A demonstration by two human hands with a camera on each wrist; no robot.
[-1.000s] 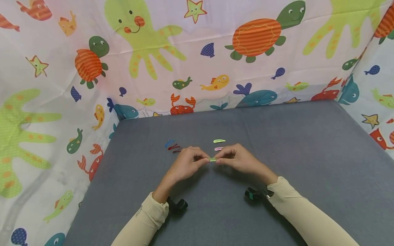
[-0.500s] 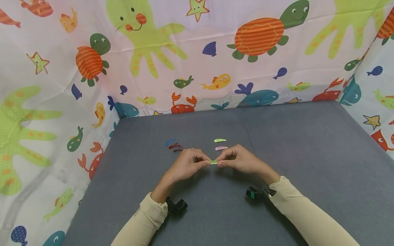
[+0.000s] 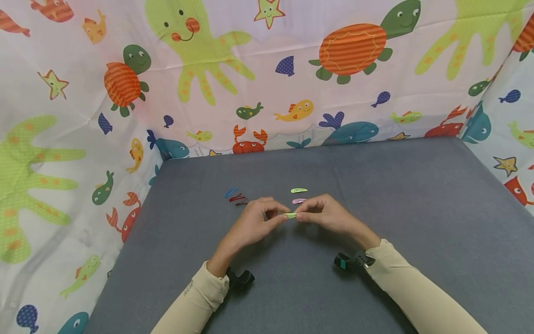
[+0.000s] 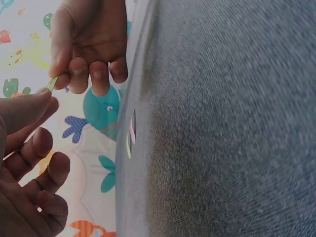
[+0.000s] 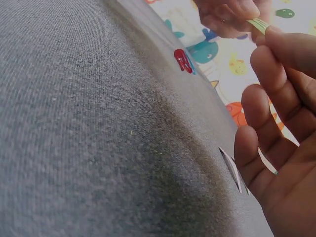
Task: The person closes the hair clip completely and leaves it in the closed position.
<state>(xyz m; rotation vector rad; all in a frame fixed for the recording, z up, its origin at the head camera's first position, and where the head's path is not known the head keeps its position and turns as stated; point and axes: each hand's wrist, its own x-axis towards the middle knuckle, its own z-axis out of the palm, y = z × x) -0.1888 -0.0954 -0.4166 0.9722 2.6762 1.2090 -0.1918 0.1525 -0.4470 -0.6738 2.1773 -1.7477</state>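
Observation:
A light green snap hair clip (image 3: 290, 215) is held by its two ends between my hands, above the grey table. My left hand (image 3: 253, 221) pinches one end with thumb and index finger. The other end is pinched by my right hand (image 3: 329, 218). In the left wrist view the green clip (image 4: 52, 83) shows edge-on between the thumbs, and in the right wrist view the clip (image 5: 258, 23) appears as thin strips. Just beyond the right hand lie a pink hair clip (image 3: 298, 201), partly close to the fingers, and another green clip (image 3: 298, 190).
Beyond my left hand, a blue hair clip (image 3: 231, 192), a red clip (image 3: 237, 197) and a darker red clip (image 3: 241, 203) lie in a small group on the grey tabletop (image 3: 375, 185). A sea-animal curtain (image 3: 267, 83) borders the table at the back and sides.
Both hands dip slightly towards me, then rise again with the green hair clip between them. The left index finger looks straighter now. The clips on the table stay where they were.

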